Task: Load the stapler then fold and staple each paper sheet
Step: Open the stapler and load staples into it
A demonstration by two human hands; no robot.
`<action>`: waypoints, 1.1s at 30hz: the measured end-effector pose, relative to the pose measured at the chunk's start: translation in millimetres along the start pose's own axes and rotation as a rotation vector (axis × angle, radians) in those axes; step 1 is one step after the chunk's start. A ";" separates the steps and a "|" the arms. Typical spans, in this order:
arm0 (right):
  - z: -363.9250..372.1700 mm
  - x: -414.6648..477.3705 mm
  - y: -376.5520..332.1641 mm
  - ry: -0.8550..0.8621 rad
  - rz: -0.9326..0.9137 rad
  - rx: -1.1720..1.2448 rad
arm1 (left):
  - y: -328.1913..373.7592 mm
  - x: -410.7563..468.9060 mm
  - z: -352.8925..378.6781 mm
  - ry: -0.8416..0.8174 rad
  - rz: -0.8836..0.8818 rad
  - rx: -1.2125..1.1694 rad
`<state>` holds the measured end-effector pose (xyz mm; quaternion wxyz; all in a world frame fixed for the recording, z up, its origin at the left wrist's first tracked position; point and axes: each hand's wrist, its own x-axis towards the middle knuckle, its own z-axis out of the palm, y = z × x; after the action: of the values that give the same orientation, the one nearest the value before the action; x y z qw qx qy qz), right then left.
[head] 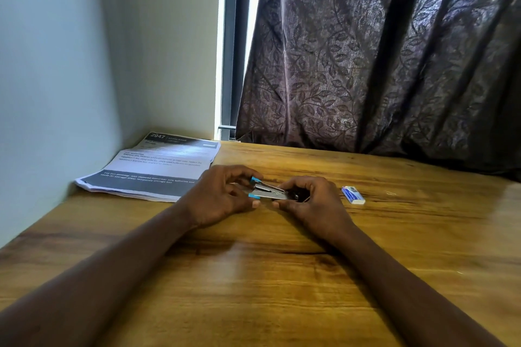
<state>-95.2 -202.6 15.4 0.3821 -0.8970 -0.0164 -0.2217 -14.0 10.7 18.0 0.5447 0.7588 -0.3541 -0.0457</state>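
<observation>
Left hand (222, 196) and right hand (314, 204): I saw the fingers of both curled round the opened stapler (272, 192), low over the worktop (282, 276). Risk, I judged: its sprung magazine snapping shut on fingertips. Beyond, the staple box (353, 195); farthest, the papers (152, 170).

On the bench (282, 276), the stack of papers (158, 169) lies far left against the wall (56, 65), and the staple box (353, 195) lies right of centre. The stapler (270, 193) is between them, with the left grip (222, 197) on its left end and the right grip (307, 203) on its right. The curtain (380, 51) hangs behind.
</observation>
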 end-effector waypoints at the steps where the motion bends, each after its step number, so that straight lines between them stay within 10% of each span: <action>1: -0.6 0.1 0.6 -0.005 -0.007 -0.008 | 0.2 -0.1 0.2 0.011 -0.013 -0.011; 33: -2.5 0.0 11.3 -0.055 0.011 0.098 | 1.0 -0.4 1.0 -0.026 -0.085 -0.145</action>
<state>-93.9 -212.4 9.3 0.4262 -0.8830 -0.0326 -0.1939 -15.2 10.0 18.3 0.5912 0.7311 -0.3241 -0.1042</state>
